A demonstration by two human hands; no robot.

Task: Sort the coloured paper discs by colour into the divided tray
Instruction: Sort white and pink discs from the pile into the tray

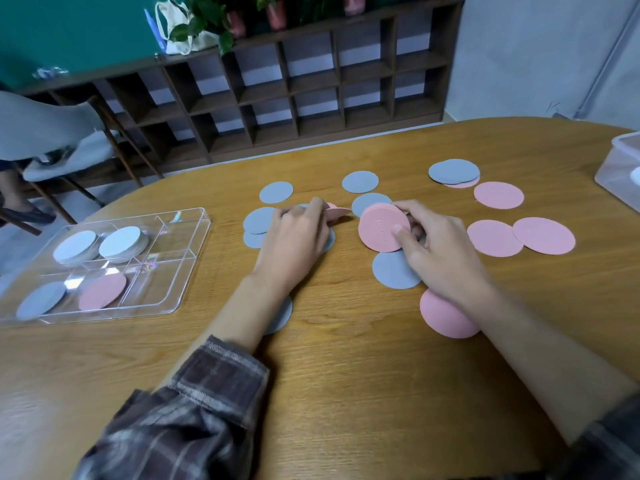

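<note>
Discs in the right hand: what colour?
Pink. The discs, gripped by the right hand, show best in the head view.

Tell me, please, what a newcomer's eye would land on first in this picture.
The right hand holds a stack of pink discs at the centre of the table, while the left hand beside it pinches a single pink disc. Grey and pink loose discs lie scattered around them, and a clear divided tray sits at the left.

This looks like a casual office or activity room rather than a home: a rounded wooden table (346,375) stands before a long dark cubbyhole shelf (311,91) on the far wall, topped with potted plants (239,19) and a tote bag (176,29), with a grey chair (59,133) far left under a teal wall (69,29).
</note>
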